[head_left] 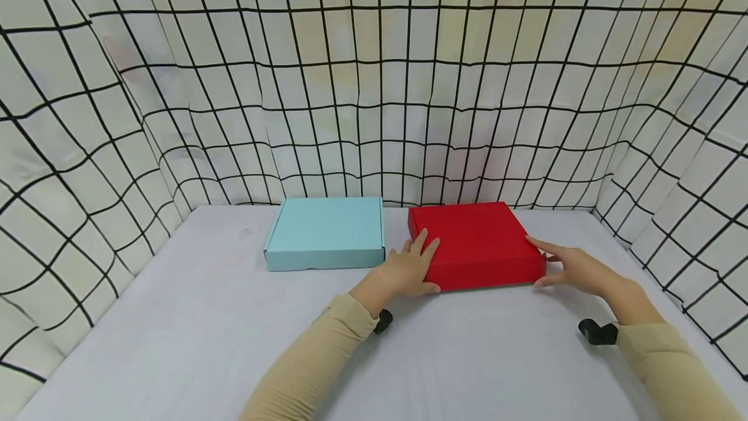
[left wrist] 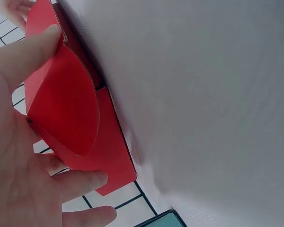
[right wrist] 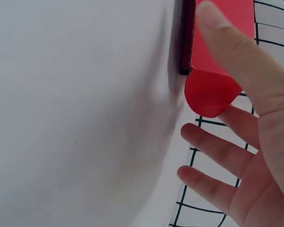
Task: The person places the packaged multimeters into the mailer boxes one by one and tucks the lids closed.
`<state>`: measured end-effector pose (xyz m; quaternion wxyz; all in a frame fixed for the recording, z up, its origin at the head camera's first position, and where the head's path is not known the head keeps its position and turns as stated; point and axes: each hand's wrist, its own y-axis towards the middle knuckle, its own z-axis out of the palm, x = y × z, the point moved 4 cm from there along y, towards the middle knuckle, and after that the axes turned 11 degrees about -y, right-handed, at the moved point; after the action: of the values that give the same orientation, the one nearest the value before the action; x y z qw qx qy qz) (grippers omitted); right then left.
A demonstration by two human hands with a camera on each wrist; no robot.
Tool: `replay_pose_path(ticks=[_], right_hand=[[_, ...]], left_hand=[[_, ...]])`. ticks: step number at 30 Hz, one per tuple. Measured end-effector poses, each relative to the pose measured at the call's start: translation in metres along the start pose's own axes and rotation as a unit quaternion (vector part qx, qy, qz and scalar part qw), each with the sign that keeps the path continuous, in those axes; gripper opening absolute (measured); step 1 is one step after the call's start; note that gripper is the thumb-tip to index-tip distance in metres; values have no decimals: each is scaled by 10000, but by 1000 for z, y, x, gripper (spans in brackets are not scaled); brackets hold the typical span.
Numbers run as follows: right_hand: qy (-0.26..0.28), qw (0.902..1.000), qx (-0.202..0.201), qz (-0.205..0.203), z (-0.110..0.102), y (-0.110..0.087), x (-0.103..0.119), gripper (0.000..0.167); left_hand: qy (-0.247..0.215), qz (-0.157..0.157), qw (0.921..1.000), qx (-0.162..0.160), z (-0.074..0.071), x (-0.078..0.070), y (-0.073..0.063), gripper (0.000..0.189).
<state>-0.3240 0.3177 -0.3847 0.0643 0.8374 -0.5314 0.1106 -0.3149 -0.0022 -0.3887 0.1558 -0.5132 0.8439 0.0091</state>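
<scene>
A red cardboard box (head_left: 467,236) lies flat on the white table. My left hand (head_left: 409,270) holds its left front corner, thumb on the front panel and the other fingers spread over the left side and top. In the left wrist view a rounded red flap (left wrist: 68,104) sticks out between that thumb and the fingers. My right hand (head_left: 575,269) holds the right front corner, its thumb on the front panel. A second rounded flap (right wrist: 210,92) juts out there, with the index fingertip partly hidden behind it and two other fingers held off the box.
A light blue box (head_left: 327,226) lies left of the red one, near the back of the table (head_left: 193,317). White cloth walls with black grid lines (head_left: 380,115) rise behind and at both sides. Dark wrist devices (head_left: 597,332) show by the sleeves.
</scene>
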Motion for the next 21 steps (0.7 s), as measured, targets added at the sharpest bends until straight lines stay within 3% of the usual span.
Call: replay_pose_path(ticks=[10, 21], right_hand=[[70, 9994, 172, 291, 5, -6, 4, 99], [-276, 9994, 135, 184, 7, -5, 14, 99]], left_hand=[[-78, 61, 9999, 72, 1, 1, 1, 99], [46, 68, 10000, -9, -1, 0, 0, 97]])
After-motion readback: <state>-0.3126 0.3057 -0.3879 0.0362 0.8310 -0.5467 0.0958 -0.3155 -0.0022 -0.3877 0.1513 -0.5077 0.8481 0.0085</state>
